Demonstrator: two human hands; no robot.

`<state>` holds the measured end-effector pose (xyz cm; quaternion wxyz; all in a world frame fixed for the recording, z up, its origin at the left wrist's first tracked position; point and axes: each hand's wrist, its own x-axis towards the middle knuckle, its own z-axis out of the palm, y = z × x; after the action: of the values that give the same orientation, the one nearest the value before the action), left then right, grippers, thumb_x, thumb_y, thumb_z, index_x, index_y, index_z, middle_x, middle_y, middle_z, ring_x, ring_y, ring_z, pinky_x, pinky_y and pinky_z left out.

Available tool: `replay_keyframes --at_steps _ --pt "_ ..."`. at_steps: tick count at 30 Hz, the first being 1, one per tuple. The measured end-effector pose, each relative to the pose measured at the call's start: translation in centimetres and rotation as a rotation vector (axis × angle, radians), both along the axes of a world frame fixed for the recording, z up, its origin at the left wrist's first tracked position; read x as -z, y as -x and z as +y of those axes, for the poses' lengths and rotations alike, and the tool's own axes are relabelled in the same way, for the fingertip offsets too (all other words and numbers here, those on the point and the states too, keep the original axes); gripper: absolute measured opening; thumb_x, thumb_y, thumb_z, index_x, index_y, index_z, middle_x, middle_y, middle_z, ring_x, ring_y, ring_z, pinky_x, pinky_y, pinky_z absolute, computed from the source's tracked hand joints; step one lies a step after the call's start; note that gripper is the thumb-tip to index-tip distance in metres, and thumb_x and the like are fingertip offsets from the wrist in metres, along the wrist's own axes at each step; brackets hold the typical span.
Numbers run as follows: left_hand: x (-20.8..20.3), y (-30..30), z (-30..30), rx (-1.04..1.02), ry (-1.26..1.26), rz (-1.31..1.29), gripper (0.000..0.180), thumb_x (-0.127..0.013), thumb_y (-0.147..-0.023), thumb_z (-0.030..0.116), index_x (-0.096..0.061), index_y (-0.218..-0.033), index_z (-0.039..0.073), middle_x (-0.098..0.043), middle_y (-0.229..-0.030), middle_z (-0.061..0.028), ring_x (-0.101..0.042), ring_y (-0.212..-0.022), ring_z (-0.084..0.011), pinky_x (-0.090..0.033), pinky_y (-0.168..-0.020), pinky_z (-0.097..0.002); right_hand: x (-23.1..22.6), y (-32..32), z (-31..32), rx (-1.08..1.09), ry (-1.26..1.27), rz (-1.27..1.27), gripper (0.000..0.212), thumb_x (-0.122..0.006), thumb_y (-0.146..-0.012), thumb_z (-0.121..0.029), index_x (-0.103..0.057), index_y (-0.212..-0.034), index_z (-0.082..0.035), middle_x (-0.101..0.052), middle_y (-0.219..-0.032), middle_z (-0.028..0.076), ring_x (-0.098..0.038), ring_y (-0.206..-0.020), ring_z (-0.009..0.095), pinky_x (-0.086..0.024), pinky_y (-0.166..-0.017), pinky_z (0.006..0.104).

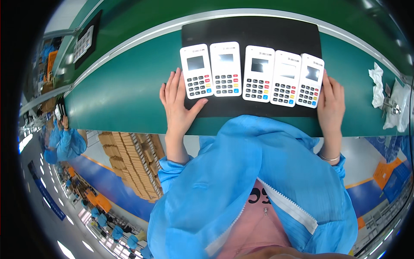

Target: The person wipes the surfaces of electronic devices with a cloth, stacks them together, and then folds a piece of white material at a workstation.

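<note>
1. Your left hand (176, 103) is spread open, fingers and thumb bordering the leftmost card terminal (196, 71), gripping nothing.
2. Your right hand (331, 101) lies against the rightmost terminal's (310, 80) outer edge; thumb hidden, closure cannot be told.
3. Five white terminals (259, 74) lie on the black mat (250, 30), 12 to 2 o'clock.
4. Containers: stacked brown cartons (129, 159), 8 o'clock; blue bin (394, 183), past 3. Contents cannot be made out.

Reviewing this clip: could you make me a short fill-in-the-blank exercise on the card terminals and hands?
1. The row in front of the person holds ____ white card terminals.
2. The mat under them is coloured ____.
3. The left hand is at the row's left end; the ____ hand is at its other end.
4. Each keypad's lower-right key is ____.

Missing words: five; black; right; blue.
</note>
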<state>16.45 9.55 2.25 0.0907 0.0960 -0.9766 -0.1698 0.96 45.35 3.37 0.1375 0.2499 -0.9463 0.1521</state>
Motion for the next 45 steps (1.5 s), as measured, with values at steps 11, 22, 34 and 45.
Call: replay_keyframes --at_steps 11,22,34,45 --pt "0.3 0.5 -0.8 0.092 0.122 0.008 0.075 -0.070 -0.079 0.044 -0.045 -0.138 0.005 -0.039 -0.146 -0.0132 -0.031 -0.138 -0.0318 -0.015 -0.113 -0.0519 0.3 0.1 -0.7 -0.036 -0.022 0.042 0.047 -0.062 -0.083 -0.004 -0.058 -0.130 -0.009 -0.059 -0.108 0.010 -0.057 -0.095 0.025 -0.049 -0.082 0.0358" --pt "0.2 1.1 -0.2 0.059 0.094 0.026 0.081 -0.071 -0.078 0.043 -0.040 -0.142 0.004 -0.039 -0.146 -0.0126 -0.032 -0.138 -0.0307 -0.014 -0.114 -0.0505 0.9 0.1 -0.5 0.004 -0.023 0.034 0.048 -0.061 -0.085 -0.006 -0.057 -0.133 -0.012 -0.055 -0.101 0.011 -0.055 -0.088 0.024 -0.045 -0.078 0.0355" --pt "-0.1 -2.1 0.5 -0.135 0.049 0.276 0.050 -0.079 -0.076 0.023 -0.061 -0.121 0.010 -0.057 -0.119 -0.0079 -0.049 -0.112 -0.0274 -0.037 -0.099 -0.0400 -0.5 -1.0 -3.5 -0.055 -0.252 -0.318 0.061 -0.052 -0.090 -0.011 -0.032 -0.147 -0.003 -0.060 -0.092 0.016 -0.063 -0.062 0.032 -0.051 -0.056 0.0413" --pt "0.3 -4.9 -3.2 -0.602 0.304 -0.098 0.081 -0.070 -0.080 0.051 -0.039 -0.146 0.015 -0.043 -0.144 -0.0106 -0.028 -0.138 -0.0363 -0.018 -0.112 -0.0521 -1.7 -1.1 -15.0 -1.030 0.126 -0.595 0.070 -0.052 -0.082 0.007 -0.034 -0.148 -0.007 -0.051 -0.125 0.021 -0.060 -0.104 0.031 -0.054 -0.079 0.0352"
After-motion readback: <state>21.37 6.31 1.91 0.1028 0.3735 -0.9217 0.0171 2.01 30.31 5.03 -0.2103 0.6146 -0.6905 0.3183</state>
